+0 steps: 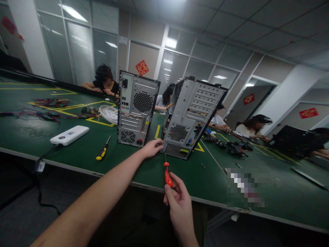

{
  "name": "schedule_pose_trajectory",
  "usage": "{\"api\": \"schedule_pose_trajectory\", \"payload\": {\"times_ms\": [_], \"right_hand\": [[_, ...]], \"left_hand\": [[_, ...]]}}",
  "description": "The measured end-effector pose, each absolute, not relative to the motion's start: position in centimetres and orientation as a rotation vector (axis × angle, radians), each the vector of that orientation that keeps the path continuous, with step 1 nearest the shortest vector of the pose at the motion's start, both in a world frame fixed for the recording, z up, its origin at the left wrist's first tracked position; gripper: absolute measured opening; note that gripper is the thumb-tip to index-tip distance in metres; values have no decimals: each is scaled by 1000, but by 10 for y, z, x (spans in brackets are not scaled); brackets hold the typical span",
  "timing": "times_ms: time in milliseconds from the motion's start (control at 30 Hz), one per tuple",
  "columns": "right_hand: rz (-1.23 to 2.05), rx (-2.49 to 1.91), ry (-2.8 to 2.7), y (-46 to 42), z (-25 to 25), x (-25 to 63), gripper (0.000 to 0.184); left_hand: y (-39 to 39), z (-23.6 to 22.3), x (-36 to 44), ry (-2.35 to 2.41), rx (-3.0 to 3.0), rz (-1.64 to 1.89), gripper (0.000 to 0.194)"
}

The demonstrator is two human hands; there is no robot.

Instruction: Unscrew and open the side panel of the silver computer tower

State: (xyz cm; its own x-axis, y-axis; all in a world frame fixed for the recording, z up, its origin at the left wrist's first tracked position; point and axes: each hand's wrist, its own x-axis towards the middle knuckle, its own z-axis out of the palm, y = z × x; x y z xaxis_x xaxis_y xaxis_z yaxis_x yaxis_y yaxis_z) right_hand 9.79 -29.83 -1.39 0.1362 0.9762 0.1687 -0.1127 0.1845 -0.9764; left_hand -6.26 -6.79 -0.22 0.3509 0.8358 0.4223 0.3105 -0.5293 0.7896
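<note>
A red-and-black screwdriver [168,176] is in my right hand [178,202], thumb and fingers closed around its handle. Its shaft points up and away to the lower left corner of a computer case [186,116], whose rear panel faces me, tilted in view. At that same corner is my left hand [152,149], thumb and fingers closed in against the case edge near the screwdriver's tip. Just where the tip sits is too small to make out. Left of it stands a second computer case [135,109], its rear also towards me.
A yellow-and-black screwdriver [103,151] and a white power bank [70,134] with a cable lie left. Farther off are loose wires [51,103] and a white round dish [108,114]. Black cables [232,146] and small screws [203,165] lie right. Several people sit across the green table [84,161].
</note>
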Motion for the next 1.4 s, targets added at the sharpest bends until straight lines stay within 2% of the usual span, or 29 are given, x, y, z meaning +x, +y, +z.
{"api": "schedule_pose_trajectory", "payload": {"times_ms": [167,500,967,1267,1400], "right_hand": [[1035,-1067,-1121,-298,-16,100,60],[1110,-1038,-1135,-296,-17,99,76],[1072,-1067,-1113,-296,-16,98,74],[1000,-1103,-1085,-296,-16,99,61],[1040,-1086,-1085,-295,-16,99,63]], "left_hand": [[-69,-1,-63,994,2001,1139,14],[-70,-1,-62,1001,2011,1137,14],[-68,-3,-63,1013,2022,1133,15],[-69,-2,-63,1025,2020,1128,16],[-68,-3,-63,1015,2025,1128,17]]}}
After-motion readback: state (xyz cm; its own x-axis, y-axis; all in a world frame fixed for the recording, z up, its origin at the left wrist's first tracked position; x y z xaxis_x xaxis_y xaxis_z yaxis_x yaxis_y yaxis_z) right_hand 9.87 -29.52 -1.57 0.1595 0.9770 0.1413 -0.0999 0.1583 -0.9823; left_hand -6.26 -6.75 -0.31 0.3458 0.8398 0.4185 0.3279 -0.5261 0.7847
